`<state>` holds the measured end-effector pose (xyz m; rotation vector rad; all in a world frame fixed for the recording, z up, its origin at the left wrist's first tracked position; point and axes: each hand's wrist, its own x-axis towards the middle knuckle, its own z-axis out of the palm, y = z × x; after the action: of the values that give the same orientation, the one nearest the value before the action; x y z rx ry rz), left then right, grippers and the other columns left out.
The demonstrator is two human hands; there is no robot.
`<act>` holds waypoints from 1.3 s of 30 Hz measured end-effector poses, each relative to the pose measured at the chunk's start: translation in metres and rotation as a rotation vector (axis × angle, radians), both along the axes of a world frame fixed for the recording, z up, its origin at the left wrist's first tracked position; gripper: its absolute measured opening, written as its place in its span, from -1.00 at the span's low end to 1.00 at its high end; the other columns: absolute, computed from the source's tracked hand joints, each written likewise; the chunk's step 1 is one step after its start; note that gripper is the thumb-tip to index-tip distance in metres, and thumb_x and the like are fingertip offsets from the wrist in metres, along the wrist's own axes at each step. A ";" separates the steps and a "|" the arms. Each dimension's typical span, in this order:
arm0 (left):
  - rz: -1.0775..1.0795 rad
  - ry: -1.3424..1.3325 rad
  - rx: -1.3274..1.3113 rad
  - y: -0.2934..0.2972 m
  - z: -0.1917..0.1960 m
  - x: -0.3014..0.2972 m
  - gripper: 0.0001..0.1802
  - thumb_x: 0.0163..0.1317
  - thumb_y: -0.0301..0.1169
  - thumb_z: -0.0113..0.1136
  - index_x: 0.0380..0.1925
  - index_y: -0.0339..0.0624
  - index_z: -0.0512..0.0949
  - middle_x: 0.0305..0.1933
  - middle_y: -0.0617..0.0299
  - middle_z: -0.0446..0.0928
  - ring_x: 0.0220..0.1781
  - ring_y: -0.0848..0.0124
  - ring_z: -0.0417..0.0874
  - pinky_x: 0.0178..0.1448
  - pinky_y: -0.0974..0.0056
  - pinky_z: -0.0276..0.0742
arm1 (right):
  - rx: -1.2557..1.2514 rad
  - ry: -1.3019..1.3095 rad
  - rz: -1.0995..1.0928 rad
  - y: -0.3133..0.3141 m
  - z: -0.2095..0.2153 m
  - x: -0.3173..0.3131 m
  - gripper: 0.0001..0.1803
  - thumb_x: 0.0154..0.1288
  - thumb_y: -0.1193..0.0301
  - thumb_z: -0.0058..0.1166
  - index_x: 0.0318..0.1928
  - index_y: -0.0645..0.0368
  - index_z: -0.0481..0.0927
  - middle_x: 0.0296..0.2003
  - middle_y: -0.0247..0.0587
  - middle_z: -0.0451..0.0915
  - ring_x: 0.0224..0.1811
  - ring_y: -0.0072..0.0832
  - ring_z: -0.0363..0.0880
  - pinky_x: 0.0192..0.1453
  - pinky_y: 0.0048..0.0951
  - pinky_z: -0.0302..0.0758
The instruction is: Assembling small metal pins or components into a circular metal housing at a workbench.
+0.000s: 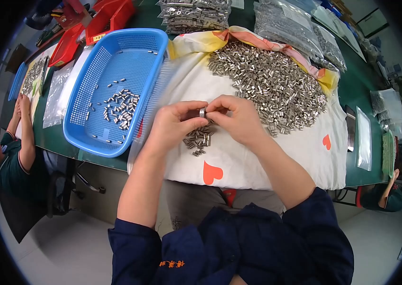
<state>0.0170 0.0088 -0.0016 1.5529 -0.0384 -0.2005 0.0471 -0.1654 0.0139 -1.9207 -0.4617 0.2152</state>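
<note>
My left hand [176, 122] and my right hand [235, 117] meet over the near part of the white cloth. Both are closed, with thumbs and forefingers pinched round a small shiny metal sleeve [202, 113]. Its far end is hidden by my fingers. Just below them lies a small heap of metal sleeves [199, 140]. A much larger pile of the same short silver sleeves [272, 83] spreads over the cloth beyond my right hand. To the left, a blue perforated plastic basket [81, 137] holds a loose scatter of sleeves on its bottom.
Under the pile, the heart-printed cloth [277, 164] is bunched at its far edge. Bags of metal parts [289, 26] stand behind it. Red bins [99, 28] sit at the far left. A phone [350, 128] lies at right. Co-workers sit on both sides.
</note>
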 end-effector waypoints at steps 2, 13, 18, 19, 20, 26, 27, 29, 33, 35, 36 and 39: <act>0.013 -0.034 0.052 0.001 0.001 0.001 -0.65 0.01 -0.59 0.26 -0.12 -0.31 0.53 -0.31 0.24 0.60 -0.31 0.59 0.58 -0.22 0.49 0.50 | -0.017 -0.033 -0.006 -0.003 0.005 0.003 -0.86 0.04 0.44 0.14 -0.36 0.22 0.58 -0.48 -0.19 0.58 -0.46 -0.48 0.56 -0.33 -0.51 0.46; -0.030 0.000 0.059 0.001 0.002 0.001 -0.66 0.00 -0.58 0.26 -0.15 -0.28 0.55 -0.35 0.26 0.61 -0.31 0.61 0.57 -0.22 0.49 0.48 | -0.764 -0.701 0.082 -0.036 0.008 0.047 -0.93 -0.01 0.48 0.03 -0.53 0.16 0.57 -0.54 -0.14 0.54 -0.38 -0.24 0.52 -0.23 -0.25 0.43; -0.038 -0.006 0.059 0.000 0.002 0.001 -0.67 0.01 -0.58 0.25 -0.14 -0.28 0.54 -0.33 0.26 0.60 -0.30 0.61 0.58 -0.22 0.49 0.48 | -0.811 -0.792 0.065 -0.028 -0.002 0.045 -0.94 -0.09 0.53 0.01 -0.54 0.16 0.54 -0.50 -0.15 0.51 -0.31 -0.27 0.47 -0.16 -0.28 0.39; -0.037 -0.012 0.079 0.001 0.002 0.001 -0.67 0.01 -0.58 0.25 -0.14 -0.28 0.54 -0.33 0.25 0.60 -0.29 0.61 0.58 -0.22 0.49 0.49 | -0.838 -0.820 0.079 -0.025 -0.002 0.044 -0.92 -0.10 0.55 -0.01 -0.51 0.17 0.54 -0.47 -0.16 0.51 -0.27 -0.28 0.46 -0.13 -0.29 0.38; -0.041 -0.013 0.082 0.001 0.002 0.001 -0.67 0.01 -0.58 0.25 -0.14 -0.28 0.54 -0.33 0.25 0.60 -0.29 0.61 0.58 -0.22 0.49 0.49 | -0.836 -0.819 0.073 -0.026 -0.002 0.042 -0.92 -0.10 0.55 -0.01 -0.51 0.17 0.54 -0.47 -0.16 0.51 -0.27 -0.28 0.46 -0.13 -0.29 0.38; -0.032 0.042 0.008 0.002 0.004 0.000 -0.66 0.02 -0.60 0.23 -0.13 -0.30 0.53 -0.34 0.28 0.59 -0.29 0.61 0.57 -0.22 0.51 0.49 | -0.523 -0.776 -0.127 -0.025 0.008 0.033 -0.94 0.00 0.50 0.06 -0.45 0.20 0.55 -0.45 -0.22 0.54 -0.31 -0.41 0.48 -0.16 -0.38 0.40; -0.016 0.024 0.025 0.004 0.001 0.000 -0.66 0.02 -0.61 0.23 -0.12 -0.30 0.52 -0.34 0.29 0.59 -0.29 0.61 0.57 -0.22 0.51 0.49 | -0.288 -0.399 -0.132 -0.018 0.016 0.022 -0.92 0.03 0.49 0.08 -0.42 0.22 0.55 -0.46 -0.26 0.55 -0.36 -0.50 0.49 -0.22 -0.46 0.42; -0.012 0.004 0.046 0.004 0.000 0.001 -0.66 0.02 -0.61 0.23 -0.12 -0.31 0.52 -0.34 0.30 0.58 -0.29 0.61 0.56 -0.22 0.51 0.49 | -0.052 -0.021 -0.143 -0.009 0.018 0.008 -0.89 0.06 0.47 0.09 -0.39 0.24 0.56 -0.48 -0.30 0.57 -0.42 -0.60 0.50 -0.27 -0.54 0.44; -0.010 0.033 -0.116 0.003 0.003 0.002 -0.65 0.02 -0.61 0.23 -0.12 -0.31 0.52 -0.31 0.30 0.57 -0.28 0.60 0.55 -0.21 0.51 0.48 | 0.138 0.265 0.011 -0.003 0.007 0.003 -0.86 0.08 0.46 0.11 -0.35 0.27 0.57 -0.47 -0.36 0.59 -0.43 -0.71 0.50 -0.31 -0.65 0.45; -0.012 0.035 -0.117 0.004 0.001 0.002 -0.65 0.02 -0.61 0.23 -0.12 -0.32 0.52 -0.30 0.29 0.56 -0.27 0.59 0.55 -0.20 0.50 0.49 | 0.179 0.244 -0.011 -0.001 0.000 0.000 -0.87 0.07 0.46 0.11 -0.36 0.25 0.58 -0.47 -0.34 0.59 -0.44 -0.65 0.52 -0.31 -0.61 0.46; -0.013 0.028 -0.120 0.004 0.000 0.002 -0.65 0.02 -0.61 0.23 -0.11 -0.32 0.52 -0.30 0.28 0.57 -0.27 0.59 0.56 -0.20 0.50 0.49 | 0.180 0.245 -0.010 0.001 -0.002 -0.002 -0.87 0.07 0.46 0.11 -0.36 0.25 0.58 -0.47 -0.34 0.59 -0.44 -0.65 0.52 -0.31 -0.61 0.46; -0.007 0.013 -0.099 0.005 -0.001 0.000 -0.64 0.02 -0.60 0.24 -0.11 -0.32 0.52 -0.28 0.26 0.58 -0.28 0.58 0.57 -0.21 0.50 0.50 | 0.051 -0.084 -0.096 0.007 -0.005 -0.010 -0.88 0.06 0.48 0.10 -0.36 0.23 0.59 -0.47 -0.30 0.59 -0.46 -0.58 0.55 -0.32 -0.57 0.47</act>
<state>0.0168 0.0140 -0.0022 1.4529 -0.0429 -0.2111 0.0375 -0.1583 0.0086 -1.9018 -0.4256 0.0602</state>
